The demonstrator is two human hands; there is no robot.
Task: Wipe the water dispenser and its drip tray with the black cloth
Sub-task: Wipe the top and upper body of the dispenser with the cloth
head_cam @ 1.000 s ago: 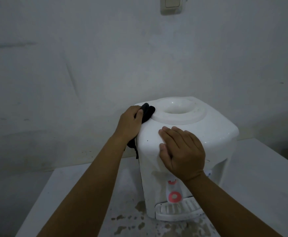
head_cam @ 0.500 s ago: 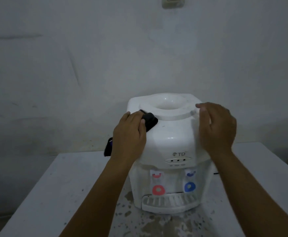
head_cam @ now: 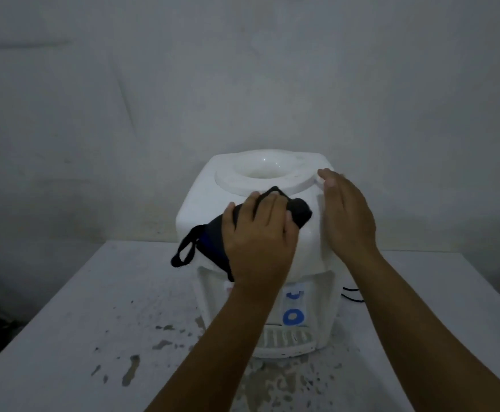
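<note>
water dispenser [head_cam: 272, 185] standing on white surface [head_cam: 64, 337], drip tray [head_cam: 284, 341] at its foot. left hand [head_cam: 257, 236] gripping black cloth [head_cam: 210, 242], pressing it on front slope. right hand [head_cam: 347, 215] lying flat, fingers straight, on right side. blue ring label [head_cam: 293, 316] showing; no readable writing.

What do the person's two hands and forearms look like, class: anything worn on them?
Both the left hand and right hand are bare: no gloves, rings, watch or bracelet visible. The forearms are bare too, with no sleeve in view up to the frame edge.
</note>
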